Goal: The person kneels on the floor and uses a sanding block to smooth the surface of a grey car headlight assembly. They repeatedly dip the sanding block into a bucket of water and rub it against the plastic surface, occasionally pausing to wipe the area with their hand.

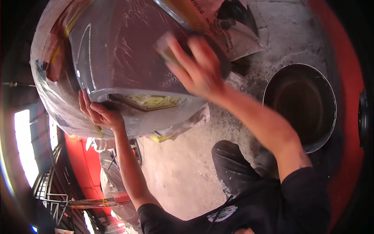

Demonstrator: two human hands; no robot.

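A grey car body panel (128, 58) with a wet, scuffed surface fills the upper middle. My right hand (198, 74) presses a small greenish-tan sanding block (165, 46), blurred by motion, against the panel's right part. My left hand (102, 115) lies on the panel's lower left edge with its fingers stretched out; it holds nothing. Between the hands, an opening in the panel (146, 102) shows crumpled yellowish masking material inside.
Plastic sheeting (58, 105) covers the car to the left, and printed masking paper (241, 39) hangs at the upper right. A round dark tub (300, 105) with murky liquid stands on the concrete floor (175, 175) at right. Metal racks (54, 195) stand lower left.
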